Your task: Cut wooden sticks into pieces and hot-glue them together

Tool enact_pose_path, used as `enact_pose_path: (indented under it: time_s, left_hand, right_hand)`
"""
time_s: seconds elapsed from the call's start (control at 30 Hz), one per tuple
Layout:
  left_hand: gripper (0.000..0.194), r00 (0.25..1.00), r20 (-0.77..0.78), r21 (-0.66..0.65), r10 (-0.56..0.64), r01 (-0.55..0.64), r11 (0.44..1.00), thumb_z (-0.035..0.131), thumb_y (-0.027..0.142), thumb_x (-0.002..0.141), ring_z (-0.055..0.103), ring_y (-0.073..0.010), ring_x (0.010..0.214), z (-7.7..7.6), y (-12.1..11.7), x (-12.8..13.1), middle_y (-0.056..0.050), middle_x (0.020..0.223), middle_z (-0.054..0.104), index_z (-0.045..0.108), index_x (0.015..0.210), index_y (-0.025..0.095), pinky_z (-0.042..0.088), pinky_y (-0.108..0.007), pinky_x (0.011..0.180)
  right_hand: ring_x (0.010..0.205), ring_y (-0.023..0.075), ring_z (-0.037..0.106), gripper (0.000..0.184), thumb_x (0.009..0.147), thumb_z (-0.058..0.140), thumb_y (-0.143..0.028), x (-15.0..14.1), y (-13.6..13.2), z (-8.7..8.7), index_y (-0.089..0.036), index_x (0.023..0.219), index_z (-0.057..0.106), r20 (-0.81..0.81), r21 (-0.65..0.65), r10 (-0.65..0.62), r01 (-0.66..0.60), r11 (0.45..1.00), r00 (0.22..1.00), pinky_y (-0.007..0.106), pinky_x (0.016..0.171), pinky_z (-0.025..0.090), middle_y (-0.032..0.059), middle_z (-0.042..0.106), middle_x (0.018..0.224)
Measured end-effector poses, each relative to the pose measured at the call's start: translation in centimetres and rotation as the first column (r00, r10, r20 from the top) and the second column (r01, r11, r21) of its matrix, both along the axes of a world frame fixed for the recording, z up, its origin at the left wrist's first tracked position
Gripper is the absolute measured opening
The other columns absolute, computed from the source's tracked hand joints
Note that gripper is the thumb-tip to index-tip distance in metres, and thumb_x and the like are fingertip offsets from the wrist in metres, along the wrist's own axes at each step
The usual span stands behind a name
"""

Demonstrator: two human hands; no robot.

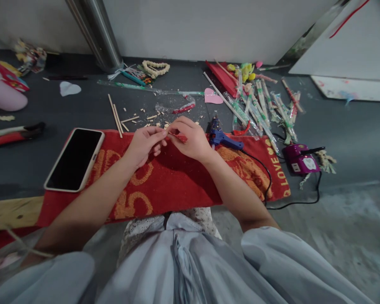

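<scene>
Above the red towel, my left hand and my right hand meet fingertip to fingertip. The thumb and forefinger of each are pinched together. Something small and reddish shows at the right fingers, too small and covered to name. The left hand's other fingers are loosely curled. Just beyond the hands, short cut bits of wooden stick lie scattered on the dark table. Close to my right hand, a blue glue gun rests partly on the towel.
A phone lies at the towel's left end, with pliers further left. Long wooden sticks lie behind it. Wrapped stick bundles crowd the back right. A purple box with a black cord sits at right. A metal post stands behind.
</scene>
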State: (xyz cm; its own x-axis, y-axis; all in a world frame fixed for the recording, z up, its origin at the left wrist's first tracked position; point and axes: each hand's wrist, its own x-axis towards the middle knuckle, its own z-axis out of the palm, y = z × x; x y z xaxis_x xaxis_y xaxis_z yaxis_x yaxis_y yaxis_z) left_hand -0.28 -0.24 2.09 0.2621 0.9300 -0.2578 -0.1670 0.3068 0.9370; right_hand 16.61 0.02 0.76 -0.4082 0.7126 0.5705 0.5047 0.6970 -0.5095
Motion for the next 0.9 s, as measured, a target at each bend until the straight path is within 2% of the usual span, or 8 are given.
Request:
enact_pose_path:
  time_s: [0.23, 0.37, 0.43, 0.5, 0.6, 0.7, 0.83, 0.9]
  left_hand:
    - [0.019, 1.000, 0.026, -0.028, 0.003, -0.002, 1.000, 0.076, 0.024, 0.062, 0.037, -0.0029, 0.034, 0.0, 0.1, -0.1, 0.001, 0.050, 0.059, 0.063, 0.072, 0.013, 0.029, -0.016, 0.034]
    - [0.017, 1.000, 0.015, -0.024, 0.021, -0.021, 0.999, 0.074, 0.023, 0.063, 0.037, -0.0029, 0.034, 0.0, 0.0, 0.0, 0.002, 0.050, 0.058, 0.062, 0.070, 0.013, 0.028, -0.017, 0.033]
    - [0.016, 1.000, 0.008, -0.017, 0.015, -0.015, 1.000, 0.074, 0.023, 0.063, 0.037, -0.0025, 0.034, -0.2, 0.0, 0.1, 0.002, 0.051, 0.059, 0.061, 0.068, 0.014, 0.028, -0.016, 0.034]
    - [0.017, 1.000, 0.003, -0.011, -0.006, 0.006, 1.000, 0.073, 0.024, 0.063, 0.037, -0.0021, 0.035, -0.4, 0.0, 0.1, 0.001, 0.052, 0.059, 0.060, 0.067, 0.014, 0.028, -0.016, 0.034]
    - [0.016, 1.000, -0.009, -0.005, -0.016, 0.016, 1.000, 0.073, 0.024, 0.064, 0.036, -0.0020, 0.035, -0.6, 0.0, 0.1, 0.002, 0.052, 0.059, 0.060, 0.067, 0.014, 0.028, -0.017, 0.034]
    - [0.015, 1.000, -0.021, 0.006, -0.020, 0.020, 1.000, 0.072, 0.024, 0.065, 0.036, -0.0019, 0.034, -0.7, 0.1, 0.0, 0.002, 0.052, 0.058, 0.061, 0.068, 0.014, 0.029, -0.017, 0.034]
    - [0.014, 0.999, -0.026, 0.021, -0.029, 0.030, 0.999, 0.071, 0.025, 0.066, 0.037, -0.0022, 0.034, -0.9, 0.2, 0.0, 0.002, 0.052, 0.059, 0.062, 0.069, 0.014, 0.029, -0.017, 0.034]
    - [0.014, 0.999, -0.021, 0.027, -0.030, 0.031, 0.999, 0.071, 0.024, 0.065, 0.037, -0.0024, 0.034, -1.0, 0.2, 0.0, 0.002, 0.052, 0.059, 0.062, 0.069, 0.014, 0.029, -0.017, 0.033]
  right_hand:
    - [0.084, 0.0156, 0.061, 0.011, 0.088, 0.052, -0.016, -0.1, 0.0, -0.1, -0.019, 0.094, 0.061, 0.010, 0.031, 0.000, 0.000, 1.000, 1.000, 0.030, 0.077, 0.051, 0.0063, 0.065, 0.091]
    - [0.083, 0.0160, 0.060, 0.020, 0.090, 0.055, -0.025, 0.6, 0.3, 0.4, -0.018, 0.107, 0.060, 0.042, -0.035, -0.045, 0.047, 0.998, 0.998, 0.030, 0.078, 0.050, 0.0065, 0.066, 0.092]
    - [0.079, 0.0155, 0.060, 0.022, 0.089, 0.056, -0.026, 1.6, 0.6, 1.1, -0.017, 0.108, 0.061, 0.106, -0.092, -0.085, 0.095, 0.991, 0.991, 0.030, 0.076, 0.049, 0.0062, 0.067, 0.090]
    - [0.074, 0.0152, 0.059, 0.017, 0.086, 0.058, -0.023, 2.9, 0.8, 2.0, -0.016, 0.100, 0.064, 0.230, -0.138, -0.119, 0.153, 0.979, 0.966, 0.029, 0.073, 0.046, 0.0059, 0.067, 0.086]
    - [0.075, 0.0177, 0.060, 0.016, 0.086, 0.058, -0.026, 5.5, 0.5, 3.7, -0.016, 0.095, 0.067, 0.392, -0.155, -0.211, 0.291, 0.944, 0.895, 0.030, 0.072, 0.044, 0.0066, 0.068, 0.082]
    - [0.077, 0.0208, 0.061, 0.020, 0.085, 0.060, -0.028, 8.3, -0.4, 4.9, -0.015, 0.097, 0.069, 0.552, -0.180, -0.290, 0.450, 0.875, 0.782, 0.032, 0.072, 0.045, 0.0082, 0.070, 0.083]
    - [0.093, 0.0272, 0.063, 0.037, 0.085, 0.063, -0.040, 11.5, -1.9, 4.7, -0.012, 0.110, 0.067, 0.739, -0.152, -0.303, 0.587, 0.795, 0.601, 0.035, 0.078, 0.047, 0.0155, 0.069, 0.102]
    - [0.101, 0.0297, 0.061, 0.047, 0.086, 0.062, -0.046, 12.6, -2.5, 4.0, -0.011, 0.116, 0.064, 0.799, -0.131, -0.265, 0.587, 0.799, 0.540, 0.036, 0.083, 0.047, 0.0185, 0.066, 0.110]
